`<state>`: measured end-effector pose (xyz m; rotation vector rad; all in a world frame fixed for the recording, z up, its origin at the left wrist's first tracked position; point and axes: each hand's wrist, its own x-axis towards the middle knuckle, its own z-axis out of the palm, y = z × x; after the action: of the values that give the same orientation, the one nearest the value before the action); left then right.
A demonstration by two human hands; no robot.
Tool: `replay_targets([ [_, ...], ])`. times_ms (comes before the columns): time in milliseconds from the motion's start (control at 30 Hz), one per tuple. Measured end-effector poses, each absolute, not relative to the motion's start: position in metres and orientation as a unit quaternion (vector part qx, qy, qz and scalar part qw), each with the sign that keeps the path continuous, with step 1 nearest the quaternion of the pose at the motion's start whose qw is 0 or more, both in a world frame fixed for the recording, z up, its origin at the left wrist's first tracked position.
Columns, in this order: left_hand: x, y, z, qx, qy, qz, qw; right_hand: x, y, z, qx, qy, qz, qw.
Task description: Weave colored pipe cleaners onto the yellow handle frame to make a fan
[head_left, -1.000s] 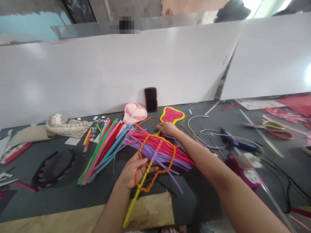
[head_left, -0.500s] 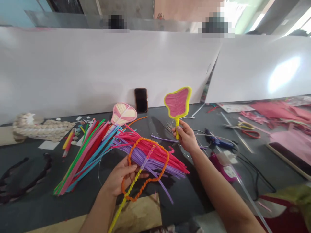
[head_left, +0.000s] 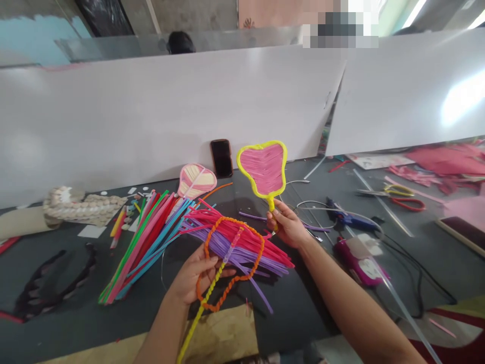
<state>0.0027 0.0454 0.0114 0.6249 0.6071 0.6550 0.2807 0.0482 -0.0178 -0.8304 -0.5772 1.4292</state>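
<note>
My right hand (head_left: 290, 225) is closed on the short yellow handle of a pink hand-fan-shaped piece (head_left: 264, 167), which stands upright with a fuzzy yellow rim. My left hand (head_left: 195, 275) grips a twisted yellow stem (head_left: 200, 311) near an orange twisted pipe-cleaner loop (head_left: 260, 255). The stem runs up inside the loop and turns purple and pink towards its tip. Below the loop lie pink pipe cleaners (head_left: 278, 254) and purple pipe cleaners (head_left: 265, 298). Left of them is a bundle of green, red and blue pipe cleaners (head_left: 140, 253).
A pink-and-cream fan-shaped piece (head_left: 197, 181) and a phone (head_left: 222, 157) stand by the white partition (head_left: 170, 111). To the right are a blue glue gun (head_left: 352, 221), scissors (head_left: 409, 203) and a magenta device (head_left: 354, 263). A black headband (head_left: 38, 283) lies left.
The pink piece in my right hand has turned to face me more squarely and shifted slightly left. My left hand keeps its hold on the stem. The view has shifted a little.
</note>
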Motion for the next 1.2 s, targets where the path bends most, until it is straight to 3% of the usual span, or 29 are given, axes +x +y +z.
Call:
replay_targets([
  [1200, 0.0057, 0.0468, 0.0074, 0.287, 0.316, 0.337, 0.839, 0.2811, 0.0464, -0.0261, -0.388, -0.283, 0.63, 0.611],
])
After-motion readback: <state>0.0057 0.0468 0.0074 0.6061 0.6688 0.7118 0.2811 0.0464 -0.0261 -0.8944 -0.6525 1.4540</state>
